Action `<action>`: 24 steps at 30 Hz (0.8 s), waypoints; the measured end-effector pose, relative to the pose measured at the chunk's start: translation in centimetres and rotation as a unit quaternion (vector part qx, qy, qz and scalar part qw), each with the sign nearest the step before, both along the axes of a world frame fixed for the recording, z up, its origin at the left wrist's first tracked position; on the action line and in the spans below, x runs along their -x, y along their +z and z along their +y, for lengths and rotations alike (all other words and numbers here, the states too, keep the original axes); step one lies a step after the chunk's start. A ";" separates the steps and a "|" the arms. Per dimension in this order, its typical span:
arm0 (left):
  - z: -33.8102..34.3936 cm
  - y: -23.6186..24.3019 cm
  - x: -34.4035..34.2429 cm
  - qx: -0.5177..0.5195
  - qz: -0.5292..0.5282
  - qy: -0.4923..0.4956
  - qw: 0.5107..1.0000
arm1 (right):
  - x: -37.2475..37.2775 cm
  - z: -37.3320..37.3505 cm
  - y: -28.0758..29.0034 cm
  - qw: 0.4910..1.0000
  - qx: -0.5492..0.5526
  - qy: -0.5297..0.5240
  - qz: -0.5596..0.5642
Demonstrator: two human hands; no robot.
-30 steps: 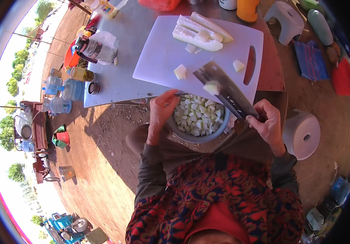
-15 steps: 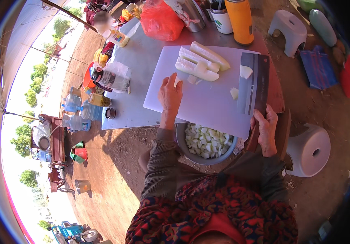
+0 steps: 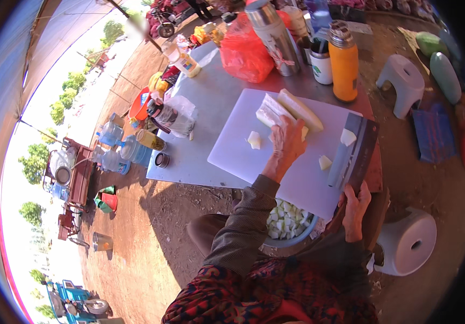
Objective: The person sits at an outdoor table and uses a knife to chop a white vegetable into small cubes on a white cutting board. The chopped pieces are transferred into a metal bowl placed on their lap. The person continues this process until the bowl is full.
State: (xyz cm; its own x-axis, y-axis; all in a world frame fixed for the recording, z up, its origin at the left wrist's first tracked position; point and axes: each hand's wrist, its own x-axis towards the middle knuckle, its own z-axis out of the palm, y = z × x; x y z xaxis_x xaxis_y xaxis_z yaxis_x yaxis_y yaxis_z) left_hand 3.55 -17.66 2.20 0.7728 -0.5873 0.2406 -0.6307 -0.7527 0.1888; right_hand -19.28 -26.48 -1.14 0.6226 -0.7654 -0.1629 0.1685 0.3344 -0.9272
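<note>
A white cutting board lies tilted on the table. Toward its far side rest long, pale peeled gourd strips. Over their near ends is my left hand, its fingers bent down and closed on a strip; the fingertips are partly hidden. A small cut gourd piece sits apart to the left. My right hand is wrapped round the handle of a broad cleaver, whose blade lies flat along the board's right side. One pale chunk is on the blade, another beside it.
Below the board's near edge, a basin holds gourd cubes, partly covered. An orange flask, a steel thermos and a red plastic bag stand at the back. White stools are on the right; bottles are left.
My left hand has moved right, from the board's left part onto the gourd strips, leaving a small piece behind. My right hand stays at the cleaver's handle. The whole view has shifted.
</note>
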 end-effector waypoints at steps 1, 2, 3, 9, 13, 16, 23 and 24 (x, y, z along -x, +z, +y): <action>0.3 0.3 -0.1 0.004 0.030 -0.007 1.000 | -0.2 0.1 0.1 1.000 0.004 -0.002 -0.009; 0.6 0.4 0.0 0.008 0.020 -0.018 1.000 | -0.2 0.1 0.1 1.000 0.009 -0.008 -0.015; 0.9 0.2 0.2 0.013 0.015 -0.032 0.999 | -0.1 0.0 -0.3 1.000 0.017 -0.007 -0.018; 5.4 -1.1 0.5 0.054 -0.029 -0.128 0.990 | -0.1 -0.2 -2.3 0.999 0.024 -0.004 -0.026; 9.0 -0.9 1.7 0.028 -0.038 -0.187 0.981 | -0.2 -0.5 -2.7 0.999 0.020 -0.006 -0.028; 11.9 -0.2 3.4 0.034 -0.047 -0.229 0.972 | 0.0 -0.8 -3.0 1.000 0.024 -0.009 -0.013; 14.6 -0.7 4.4 0.062 -0.051 -0.182 0.980 | -0.3 -0.3 -1.8 1.000 0.010 -0.011 -0.013; 14.7 -0.7 4.4 0.076 -0.048 -0.169 0.981 | -0.3 -0.3 -1.9 1.000 0.017 -0.006 -0.018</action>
